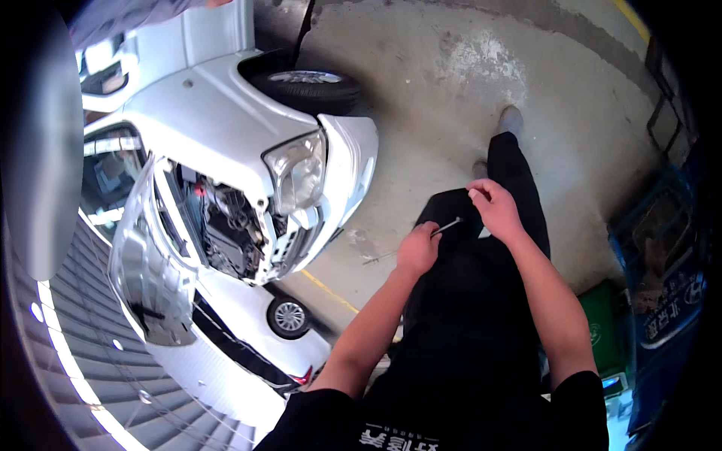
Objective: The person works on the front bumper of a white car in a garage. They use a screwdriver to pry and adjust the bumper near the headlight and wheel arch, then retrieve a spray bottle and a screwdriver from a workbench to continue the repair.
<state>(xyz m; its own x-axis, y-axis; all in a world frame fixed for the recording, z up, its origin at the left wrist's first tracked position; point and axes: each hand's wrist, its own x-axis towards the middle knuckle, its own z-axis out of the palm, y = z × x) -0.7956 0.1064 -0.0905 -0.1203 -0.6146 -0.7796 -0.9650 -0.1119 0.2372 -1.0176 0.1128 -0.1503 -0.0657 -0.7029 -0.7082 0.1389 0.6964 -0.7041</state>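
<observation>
My left hand (pixel 420 246) is closed around a slim metal rod-like tool (pixel 449 225). Its bright, thicker end points toward my right hand, and the thin shaft runs out to the left past my fingers. I cannot tell its exact kind. My right hand (pixel 495 207) is held in front of my dark trousers, a little farther away than the left. Its thumb and fingers are bent toward each other like a pinch; anything between the tips is too small to make out. The two hands are apart.
On the left stands a silver-white car (pixel 218 105) with its hood (pixel 154 263) raised and engine bay (pixel 229 229) exposed. A white car (pixel 248 312) is nearer. A person's sleeve (pixel 128 19) shows at upper left. A green bin (pixel 602 323) and blue object (pixel 665 263) stand right.
</observation>
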